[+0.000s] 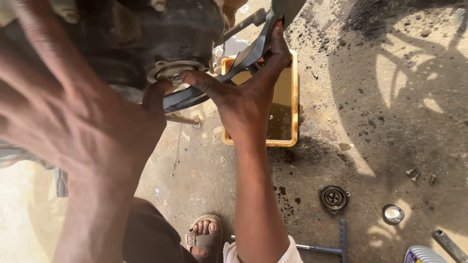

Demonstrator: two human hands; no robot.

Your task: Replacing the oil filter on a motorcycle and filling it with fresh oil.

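The left hand (73, 122) fills the near left of the view, fingers spread, its thumb tip pressed against the round metal flange (173, 72) on the underside of the dark engine housing (136, 39); it grips nothing, only braces there. That housing looks heavy, rigid and oil-filmed, so I'd judge it slippery to bare skin. Just right of it the right hand (246, 100) is closed around a thin black curved cover (195, 97), thumb on the near edge, fingers hooked over the far strip. The cover seems light and stiff but likely greasy, best taken at its edges as it is here. It hangs above the yellow-rimmed drain pan (294, 97), which sits on the stained concrete floor (390, 122) and holds dark oil. Nearer and to the right lie a round black cap (334, 198), a small silvery lid (392, 214), loose bolts (414, 174) and a blue T-handled wrench (336, 243)
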